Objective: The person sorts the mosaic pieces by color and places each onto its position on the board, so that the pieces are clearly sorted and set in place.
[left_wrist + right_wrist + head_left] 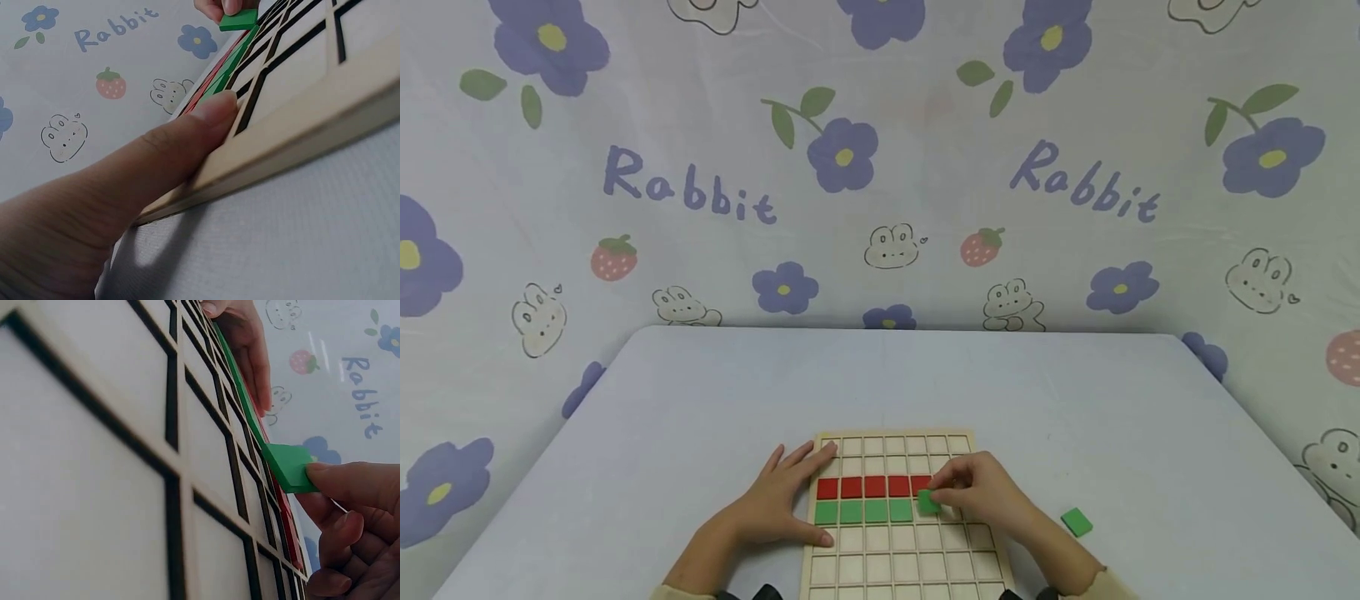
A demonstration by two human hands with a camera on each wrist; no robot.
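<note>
A wooden grid board (876,540) lies on the table, with a row of red square tiles (875,487) and, just nearer, a row of green tiles (875,510). My right hand (988,497) pinches a green tile (290,467) between thumb and fingers, tilted at the right end of the green row; whether it touches the board is unclear. Spread over the board's left edge, my left hand (772,506) rests with fingers straight, its thumb (206,119) pressing on the frame. A loose green tile (1077,522) lies right of the board, near the right forearm.
The white table (700,400) reaches back to a hanging cloth (925,183) printed with flowers, rabbits and strawberries. Unfilled grid cells lie beyond the red row and nearer than the green row. Dark objects (767,592) show at the bottom edge by the wrists.
</note>
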